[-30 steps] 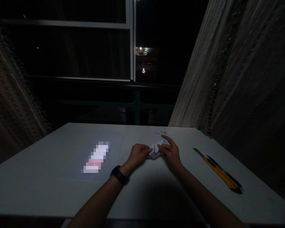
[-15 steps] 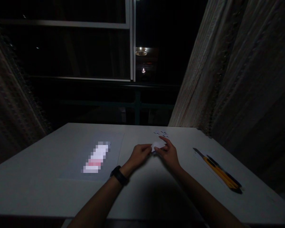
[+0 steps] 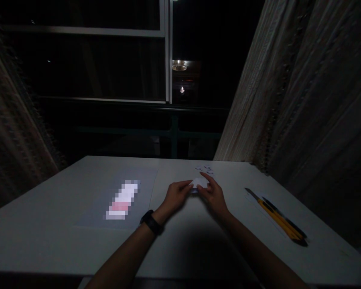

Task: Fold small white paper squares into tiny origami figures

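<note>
Paper at one o'clock from tabletop centre, pinched in left hand and right hand, apparently mid-fold, likely calling next for aligned edges and firm, careful pressing.

Curtains flank a dark, white-framed window where a lamp glows; a dimly lit white desk stands before it.

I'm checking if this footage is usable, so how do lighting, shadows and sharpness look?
Head view: dim overall, window nearly black; head view, a pixelated patch glows brightest on the table; head view, a soft shadow darkens the table's near middle; head view, the white paper shows little clear detail.
</note>
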### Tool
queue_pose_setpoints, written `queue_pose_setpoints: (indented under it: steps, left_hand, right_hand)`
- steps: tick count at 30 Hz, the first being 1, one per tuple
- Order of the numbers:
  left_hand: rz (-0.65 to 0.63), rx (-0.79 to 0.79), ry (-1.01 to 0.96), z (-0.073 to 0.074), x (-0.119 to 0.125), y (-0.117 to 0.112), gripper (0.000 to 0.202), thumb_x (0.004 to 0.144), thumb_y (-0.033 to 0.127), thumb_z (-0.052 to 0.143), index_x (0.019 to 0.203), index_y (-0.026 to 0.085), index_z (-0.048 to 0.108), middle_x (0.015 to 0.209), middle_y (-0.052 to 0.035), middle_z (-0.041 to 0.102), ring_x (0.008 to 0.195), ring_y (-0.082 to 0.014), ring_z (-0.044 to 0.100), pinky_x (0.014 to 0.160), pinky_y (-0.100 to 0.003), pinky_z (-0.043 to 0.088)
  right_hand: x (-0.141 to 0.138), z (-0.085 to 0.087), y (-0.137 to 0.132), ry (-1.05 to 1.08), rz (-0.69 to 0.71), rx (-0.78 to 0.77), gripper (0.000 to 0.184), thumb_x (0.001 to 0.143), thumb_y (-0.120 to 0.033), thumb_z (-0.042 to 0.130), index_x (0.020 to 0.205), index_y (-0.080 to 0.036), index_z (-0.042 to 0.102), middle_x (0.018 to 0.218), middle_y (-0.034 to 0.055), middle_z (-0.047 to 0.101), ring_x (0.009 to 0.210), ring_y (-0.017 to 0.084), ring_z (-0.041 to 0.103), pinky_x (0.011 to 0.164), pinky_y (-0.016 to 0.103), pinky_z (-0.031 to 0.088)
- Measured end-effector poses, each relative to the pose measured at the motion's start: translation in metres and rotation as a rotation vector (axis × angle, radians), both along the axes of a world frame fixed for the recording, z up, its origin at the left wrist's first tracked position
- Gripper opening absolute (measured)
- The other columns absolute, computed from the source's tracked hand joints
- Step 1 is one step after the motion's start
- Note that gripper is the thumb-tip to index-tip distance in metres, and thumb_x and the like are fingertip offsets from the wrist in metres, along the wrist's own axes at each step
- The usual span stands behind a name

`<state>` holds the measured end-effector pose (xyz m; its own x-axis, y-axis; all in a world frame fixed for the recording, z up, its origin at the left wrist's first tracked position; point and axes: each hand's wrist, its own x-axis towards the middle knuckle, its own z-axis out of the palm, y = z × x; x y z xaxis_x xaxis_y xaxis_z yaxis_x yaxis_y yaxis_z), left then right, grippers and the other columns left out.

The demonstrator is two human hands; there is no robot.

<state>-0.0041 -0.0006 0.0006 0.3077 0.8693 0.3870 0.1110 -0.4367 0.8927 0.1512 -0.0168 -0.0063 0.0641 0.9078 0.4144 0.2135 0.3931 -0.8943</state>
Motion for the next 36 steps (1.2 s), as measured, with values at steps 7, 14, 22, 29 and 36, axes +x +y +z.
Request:
queue_pose_setpoints:
  steps: [7, 14, 22, 29, 36]
  left_hand:
    - [0.081, 0.031, 0.02, -0.002, -0.002, 0.003, 0.035, 0.081, 0.034, 0.047, 0.102, 0.013, 0.065, 0.098, -0.0083, 0.067, 0.086, -0.0198, 0.061, 0.078, -0.03, 0.046]
    - [0.184, 0.13, 0.135, -0.004, -0.004, 0.004, 0.029, 0.083, 0.029, 0.042, 0.094, 0.017, 0.067, 0.093, -0.0051, 0.068, 0.085, -0.0179, 0.061, 0.075, -0.027, 0.045]
    - [0.09, 0.188, 0.252, -0.003, -0.003, -0.002, 0.029, 0.085, 0.027, 0.038, 0.086, 0.016, 0.065, 0.082, -0.0036, 0.067, 0.076, -0.0148, 0.059, 0.069, -0.023, 0.042]
    - [0.064, 0.143, 0.193, -0.001, -0.003, -0.002, 0.029, 0.084, 0.03, 0.039, 0.084, 0.015, 0.065, 0.083, -0.0046, 0.066, 0.077, -0.0153, 0.058, 0.071, -0.024, 0.042]
    - [0.056, 0.021, 0.07, -0.002, 0.001, -0.002, 0.038, 0.081, 0.043, 0.044, 0.091, 0.012, 0.066, 0.077, -0.0059, 0.066, 0.07, -0.0154, 0.058, 0.062, -0.024, 0.043]
  right_hand:
    - [-0.002, 0.004, -0.003, -0.015, 0.051, 0.035, 0.051, 0.074, -0.037, 0.056, 0.121, -0.018, 0.046, 0.051, -0.0068, 0.043, 0.047, 0.011, 0.041, 0.048, 0.023, 0.033]
    - [0.006, 0.012, -0.004, -0.076, -0.244, 0.109, 0.044, 0.072, -0.042, 0.059, 0.108, -0.018, 0.053, 0.075, 0.0038, 0.063, 0.074, 0.019, 0.057, 0.068, 0.031, 0.043]
    - [0.005, 0.0, 0.007, -0.126, 0.018, -0.106, 0.027, 0.065, -0.042, 0.064, 0.064, -0.015, 0.066, 0.061, 0.0035, 0.064, 0.06, 0.017, 0.057, 0.058, 0.029, 0.042]
    - [0.005, -0.005, 0.01, 0.107, 0.067, -0.186, 0.026, 0.059, -0.04, 0.069, 0.058, -0.014, 0.066, 0.054, 0.0015, 0.062, 0.053, 0.014, 0.052, 0.054, 0.027, 0.039]
    - [0.003, -0.011, 0.01, 0.172, -0.064, -0.195, 0.026, 0.056, -0.04, 0.07, 0.054, -0.014, 0.067, 0.05, 0.0022, 0.061, 0.051, 0.014, 0.051, 0.053, 0.027, 0.038]
